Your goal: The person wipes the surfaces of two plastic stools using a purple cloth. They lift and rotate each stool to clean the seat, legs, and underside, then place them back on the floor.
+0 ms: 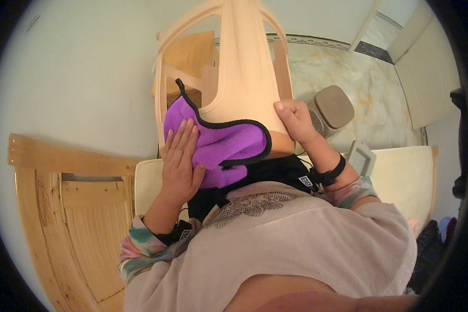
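Observation:
A beige plastic stool [244, 78] lies tipped across my lap, its open-sided legs pointing away from me. Over its near left edge drapes a purple cleaning cloth [229, 143] with black trim and a small black hanging loop. My left hand [180, 164] rests on the cloth's left part, fingers stretched out and lying flat, pressing it against the stool. On the near right edge of the stool, my right hand [296, 118] is closed with the thumb on top; the fingers are partly hidden behind the edge.
I sit on a pale mattress [403, 171] with a wooden headboard [73, 197] at the left. A brown-lidded bin [334, 106] stands on the marbled floor [364, 86] at the right. Behind the stool is wooden furniture [192, 52]. A grey plastic piece [361, 157] lies by my right forearm.

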A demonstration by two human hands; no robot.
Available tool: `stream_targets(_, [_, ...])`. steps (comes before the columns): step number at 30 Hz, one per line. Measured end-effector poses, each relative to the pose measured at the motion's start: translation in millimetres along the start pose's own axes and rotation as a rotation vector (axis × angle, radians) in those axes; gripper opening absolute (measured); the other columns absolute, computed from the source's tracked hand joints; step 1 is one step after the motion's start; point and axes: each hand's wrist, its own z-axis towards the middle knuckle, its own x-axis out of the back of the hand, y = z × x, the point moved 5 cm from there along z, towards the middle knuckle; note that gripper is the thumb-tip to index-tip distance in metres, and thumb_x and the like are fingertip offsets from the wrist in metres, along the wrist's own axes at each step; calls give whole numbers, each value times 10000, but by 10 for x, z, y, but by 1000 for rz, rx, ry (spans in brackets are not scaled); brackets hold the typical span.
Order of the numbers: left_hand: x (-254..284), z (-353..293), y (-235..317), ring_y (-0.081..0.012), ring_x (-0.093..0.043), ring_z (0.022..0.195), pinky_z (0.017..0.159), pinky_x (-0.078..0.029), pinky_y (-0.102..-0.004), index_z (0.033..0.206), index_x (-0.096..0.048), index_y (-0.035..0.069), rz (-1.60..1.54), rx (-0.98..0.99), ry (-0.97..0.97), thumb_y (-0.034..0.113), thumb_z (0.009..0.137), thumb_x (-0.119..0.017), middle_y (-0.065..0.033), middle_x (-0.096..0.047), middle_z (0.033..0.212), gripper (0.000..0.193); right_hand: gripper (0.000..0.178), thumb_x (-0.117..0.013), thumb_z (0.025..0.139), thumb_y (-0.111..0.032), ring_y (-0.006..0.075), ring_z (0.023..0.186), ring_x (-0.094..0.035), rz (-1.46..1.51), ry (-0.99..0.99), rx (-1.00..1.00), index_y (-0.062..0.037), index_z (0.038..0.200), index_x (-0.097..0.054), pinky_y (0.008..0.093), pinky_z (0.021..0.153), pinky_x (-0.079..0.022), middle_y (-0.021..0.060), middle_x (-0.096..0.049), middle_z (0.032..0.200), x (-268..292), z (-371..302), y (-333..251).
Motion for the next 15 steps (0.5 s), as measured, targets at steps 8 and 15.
stream_targets(8, [-227,-29,-637,-397,-380,1357,1156,-196,-496,1403,-411,-33,-177,300,262,226,990,-393,-235,-434,1439,488,407,-532,990,-348,64,691,-522,40,179,-39,1,812,-642,246,627,-443,-13,-605,751,120,135,164])
stream_targets(15, [-404,186,-575,-370,-392,1355,1146,-189,-515,1372,-473,4,-72,340,413,261,998,-396,-178,-467,1434,460,438,-531,983,-381,72,672,-520,43,309,-152,-9,776,-632,260,617,-443,-7,-598,727,256,158,384])
